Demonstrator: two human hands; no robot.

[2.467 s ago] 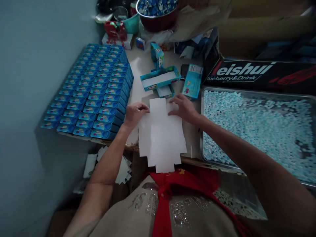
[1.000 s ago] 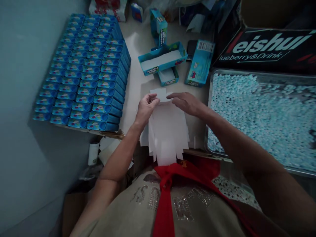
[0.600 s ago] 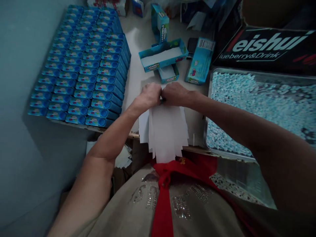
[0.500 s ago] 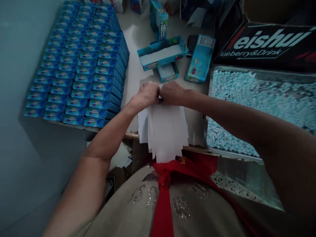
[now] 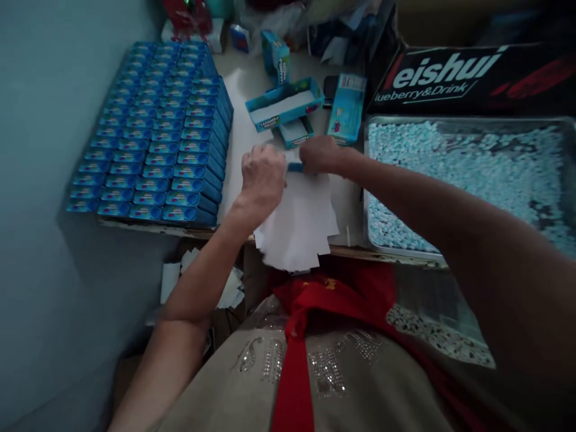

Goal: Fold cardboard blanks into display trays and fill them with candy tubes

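Over the near part of the table, a small blue piece (image 5: 295, 167) shows between my two hands, its kind unclear. My right hand (image 5: 320, 154) is closed on its right end, knuckles up. On the other side, my left hand (image 5: 263, 171) has its fingers curled downward beside the piece's left end; the fingertips and anything in them are hidden. Below both hands lies a fanned stack of white paper sheets (image 5: 299, 222), reaching over the table's front edge.
Stacked blue boxes (image 5: 153, 144) stand at left. Beyond my hands are an open blue carton (image 5: 285, 108) and another blue carton (image 5: 347, 108). A metal tray (image 5: 407, 251) of pale blue pieces lies at right, before a black cardboard box (image 5: 450, 78).
My hands, close together before, have moved apart, and the blue piece now shows between them. The paper sheets have shifted in their fan. The whole view has also shifted.
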